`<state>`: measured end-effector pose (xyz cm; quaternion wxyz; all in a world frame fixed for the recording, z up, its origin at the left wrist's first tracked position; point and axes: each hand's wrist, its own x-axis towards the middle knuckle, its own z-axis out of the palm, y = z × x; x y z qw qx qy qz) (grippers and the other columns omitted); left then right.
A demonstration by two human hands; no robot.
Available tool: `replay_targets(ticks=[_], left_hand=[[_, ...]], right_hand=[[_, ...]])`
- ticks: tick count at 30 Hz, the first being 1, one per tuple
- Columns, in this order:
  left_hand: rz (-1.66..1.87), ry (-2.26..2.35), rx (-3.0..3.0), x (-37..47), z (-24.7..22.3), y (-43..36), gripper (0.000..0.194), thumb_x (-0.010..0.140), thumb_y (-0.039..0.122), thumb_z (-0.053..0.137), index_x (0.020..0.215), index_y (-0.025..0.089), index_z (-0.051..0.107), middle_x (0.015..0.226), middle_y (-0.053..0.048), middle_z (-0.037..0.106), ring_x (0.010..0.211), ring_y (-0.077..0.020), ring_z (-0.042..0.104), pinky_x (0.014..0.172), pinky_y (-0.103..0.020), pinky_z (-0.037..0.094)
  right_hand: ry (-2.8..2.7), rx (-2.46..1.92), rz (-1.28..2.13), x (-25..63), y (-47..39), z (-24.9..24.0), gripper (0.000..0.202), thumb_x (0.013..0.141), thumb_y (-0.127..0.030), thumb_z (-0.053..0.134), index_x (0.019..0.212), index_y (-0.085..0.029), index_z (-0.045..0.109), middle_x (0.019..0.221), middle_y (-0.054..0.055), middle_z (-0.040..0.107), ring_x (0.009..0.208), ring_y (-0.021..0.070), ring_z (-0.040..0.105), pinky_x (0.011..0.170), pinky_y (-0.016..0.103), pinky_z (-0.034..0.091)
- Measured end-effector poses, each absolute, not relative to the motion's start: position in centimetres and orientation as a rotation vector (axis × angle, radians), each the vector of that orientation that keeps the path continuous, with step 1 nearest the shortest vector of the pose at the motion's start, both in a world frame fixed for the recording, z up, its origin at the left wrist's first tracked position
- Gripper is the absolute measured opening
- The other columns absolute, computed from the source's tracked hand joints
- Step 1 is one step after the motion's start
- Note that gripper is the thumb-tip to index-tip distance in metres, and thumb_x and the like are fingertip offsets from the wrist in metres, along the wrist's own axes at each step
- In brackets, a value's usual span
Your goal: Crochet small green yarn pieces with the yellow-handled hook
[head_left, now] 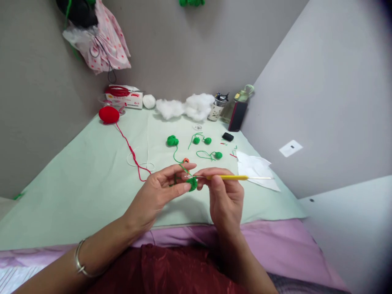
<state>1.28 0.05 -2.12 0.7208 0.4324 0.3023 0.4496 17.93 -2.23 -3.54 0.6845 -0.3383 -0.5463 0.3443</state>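
Observation:
Between the thumb and fingers of my left hand is a small green crochet piece. Green yarn runs over the raised index finger and back to a green yarn ball. My right hand grips a crochet hook with a yellow handle, held level like a pencil. Its thin metal tip reaches left to the top of the crochet piece, at the yarn; whether it passes through a stitch I cannot tell. Just beyond my left fingers lies a small orange item, partly hidden.
Small green crocheted balls with yarn tails lie beyond my hands. Red yarn sits at the back left. White stuffing, a pen cup and a phone line the back. White paper lies right, near the wall.

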Motion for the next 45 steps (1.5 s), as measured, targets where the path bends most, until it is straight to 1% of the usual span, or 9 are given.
replay_targets(ticks=[7, 15, 21, 31, 37, 39, 41, 43, 45], left_hand=[[0.984, 0.718, 1.024, 0.7, -1.7, 0.1, 0.028, 0.086, 0.028, 0.079, 0.113, 0.031, 0.085, 0.087, 0.001, 0.061, 0.087, -0.0153, 0.053, 0.086, -0.029, 0.043], [1.084, 0.778, 1.166, 0.8, -1.9, 0.1, 0.033, 0.087, 0.026, 0.081, 0.119, 0.032, 0.082, 0.084, 0.002, 0.062, 0.081, -0.0146, 0.055, 0.087, -0.030, 0.044], [1.082, 0.786, 1.177, 0.8, -1.9, 0.0, 0.029, 0.087, 0.024, 0.081, 0.114, 0.034, 0.083, 0.082, 0.004, 0.062, 0.080, -0.0129, 0.055, 0.086, -0.028, 0.044], [1.106, 0.801, 1.174, 0.8, -2.0, -0.2, 0.032, 0.088, 0.026, 0.081, 0.119, 0.034, 0.081, 0.082, 0.004, 0.063, 0.083, -0.0133, 0.058, 0.089, -0.029, 0.044], [1.026, 0.706, 0.923, 1.4, -1.9, -0.4, 0.044, 0.083, 0.029, 0.087, 0.126, 0.033, 0.078, 0.084, 0.004, 0.066, 0.087, -0.0132, 0.059, 0.091, -0.027, 0.044], [0.939, 0.640, 0.765, 1.5, -1.8, -0.2, 0.044, 0.081, 0.032, 0.088, 0.124, 0.027, 0.080, 0.091, 0.001, 0.070, 0.090, -0.0144, 0.059, 0.091, -0.028, 0.045], [0.897, 0.614, 0.690, 1.5, -1.6, 0.0, 0.042, 0.078, 0.033, 0.089, 0.118, 0.022, 0.083, 0.099, -0.003, 0.072, 0.090, -0.0144, 0.058, 0.089, -0.028, 0.045], [0.929, 0.636, 0.707, 1.4, -1.4, 0.1, 0.040, 0.078, 0.031, 0.088, 0.117, 0.022, 0.083, 0.097, -0.002, 0.071, 0.085, -0.0128, 0.055, 0.085, -0.026, 0.044], [0.968, 0.662, 0.772, 1.3, -1.4, 0.0, 0.039, 0.080, 0.028, 0.086, 0.119, 0.025, 0.083, 0.090, 0.000, 0.068, 0.083, -0.0123, 0.054, 0.083, -0.025, 0.043]], right_hand=[[-1.223, -0.745, 0.836, 18.3, -2.5, -3.0, 0.023, 0.107, -0.030, 0.054, 0.100, -0.023, 0.074, 0.091, 0.002, 0.079, 0.070, 0.0143, 0.074, 0.068, 0.031, 0.063], [-1.583, -0.754, 0.240, 18.2, -3.5, -3.3, 0.028, 0.104, -0.012, 0.052, 0.119, -0.025, 0.071, 0.103, 0.005, 0.080, 0.089, 0.0187, 0.076, 0.078, 0.037, 0.064], [-1.596, -0.747, 0.215, 18.2, -3.4, -3.4, 0.028, 0.104, -0.011, 0.050, 0.119, -0.024, 0.069, 0.102, 0.006, 0.080, 0.088, 0.0189, 0.077, 0.076, 0.037, 0.065], [-1.677, -0.790, 0.045, 18.2, -3.3, -3.7, 0.025, 0.104, -0.013, 0.049, 0.118, -0.022, 0.067, 0.099, 0.008, 0.080, 0.088, 0.0196, 0.078, 0.073, 0.036, 0.066], [-1.825, -0.872, -0.386, 17.7, -3.2, -4.4, 0.031, 0.099, -0.008, 0.060, 0.124, -0.022, 0.073, 0.112, 0.011, 0.077, 0.101, 0.0205, 0.075, 0.081, 0.033, 0.065], [-1.771, -0.874, -0.295, 17.7, -3.2, -4.3, 0.031, 0.099, -0.007, 0.059, 0.122, -0.023, 0.074, 0.109, 0.010, 0.077, 0.101, 0.0207, 0.074, 0.081, 0.034, 0.064], [-1.617, -0.858, -0.032, 17.7, -3.2, -3.9, 0.029, 0.100, -0.009, 0.057, 0.117, -0.024, 0.075, 0.099, 0.006, 0.077, 0.090, 0.0189, 0.073, 0.075, 0.034, 0.062], [-1.429, -0.815, 0.244, 17.7, -3.0, -3.4, 0.025, 0.103, -0.013, 0.055, 0.110, -0.025, 0.076, 0.087, 0.003, 0.075, 0.076, 0.0165, 0.069, 0.068, 0.033, 0.060], [-1.319, -0.777, 0.441, 17.5, -2.8, -3.0, 0.023, 0.104, -0.018, 0.055, 0.104, -0.025, 0.076, 0.084, 0.002, 0.073, 0.069, 0.0150, 0.065, 0.064, 0.032, 0.058]])
